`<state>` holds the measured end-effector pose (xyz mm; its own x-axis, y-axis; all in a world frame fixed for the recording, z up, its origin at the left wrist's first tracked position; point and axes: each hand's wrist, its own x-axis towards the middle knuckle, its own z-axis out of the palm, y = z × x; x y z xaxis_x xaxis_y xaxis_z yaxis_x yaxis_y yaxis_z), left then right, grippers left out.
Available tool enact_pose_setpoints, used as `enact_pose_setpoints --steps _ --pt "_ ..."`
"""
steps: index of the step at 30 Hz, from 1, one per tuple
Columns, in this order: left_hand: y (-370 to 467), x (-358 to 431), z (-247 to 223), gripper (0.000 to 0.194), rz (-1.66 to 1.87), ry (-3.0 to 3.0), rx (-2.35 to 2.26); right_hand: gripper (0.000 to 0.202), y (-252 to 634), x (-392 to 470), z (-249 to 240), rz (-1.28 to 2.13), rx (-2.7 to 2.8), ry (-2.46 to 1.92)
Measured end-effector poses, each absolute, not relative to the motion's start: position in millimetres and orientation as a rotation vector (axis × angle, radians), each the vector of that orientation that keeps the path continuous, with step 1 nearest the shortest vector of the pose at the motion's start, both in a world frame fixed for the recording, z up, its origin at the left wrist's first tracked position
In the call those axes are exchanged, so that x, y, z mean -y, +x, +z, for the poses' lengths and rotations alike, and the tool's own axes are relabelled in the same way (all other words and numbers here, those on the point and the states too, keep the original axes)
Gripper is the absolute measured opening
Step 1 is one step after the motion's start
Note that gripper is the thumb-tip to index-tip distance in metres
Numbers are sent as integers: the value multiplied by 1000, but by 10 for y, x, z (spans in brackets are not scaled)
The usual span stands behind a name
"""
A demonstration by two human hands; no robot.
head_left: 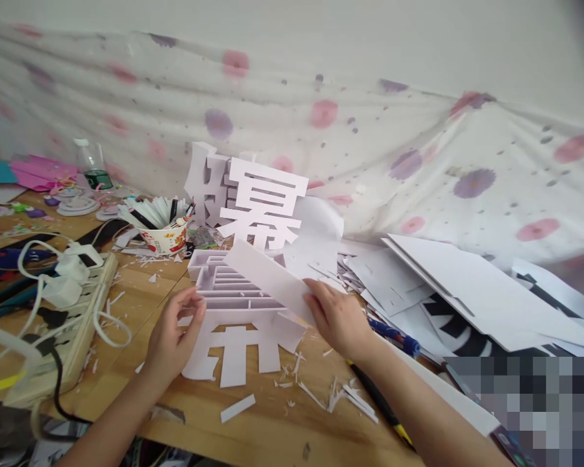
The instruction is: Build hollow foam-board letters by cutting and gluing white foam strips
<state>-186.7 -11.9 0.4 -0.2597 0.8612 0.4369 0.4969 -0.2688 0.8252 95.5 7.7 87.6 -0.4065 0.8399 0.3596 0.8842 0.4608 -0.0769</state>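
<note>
My right hand (338, 318) is closed on the lower right end of a white foam board strip (267, 275), which slants up to the left. Beneath it lies a white board character with raised walls (224, 299), partly covered by the strip. My left hand (175, 331) is beside this character's left edge, its fingers loosely curled and the thumb a little apart from them. It holds nothing that I can see, and whether it touches the edge is unclear. Flat cut legs of the character (233, 357) rest on the wooden table (175, 421).
Cut white characters (267, 194) stand behind. At the left are a paper bowl of sticks (163, 240), a power strip with cords (90, 318) and a bottle (92, 165). A black-yellow cutter (379, 402), scraps (340, 389), a blue tube (396, 337) and boards (467, 285) lie right.
</note>
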Motion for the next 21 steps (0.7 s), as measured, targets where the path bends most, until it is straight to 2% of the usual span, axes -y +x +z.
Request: enact_pose_setpoints --steps 5,13,21 --pt "-1806 21 88 17 1492 1811 -1635 25 1090 -172 1058 -214 2245 -1453" --pt "-1737 29 151 33 1194 2226 -1724 24 1178 55 1043 -243 2188 -1441" --pt "-1760 -128 182 20 1288 2171 -1738 8 1292 403 713 -342 2461 -1629"
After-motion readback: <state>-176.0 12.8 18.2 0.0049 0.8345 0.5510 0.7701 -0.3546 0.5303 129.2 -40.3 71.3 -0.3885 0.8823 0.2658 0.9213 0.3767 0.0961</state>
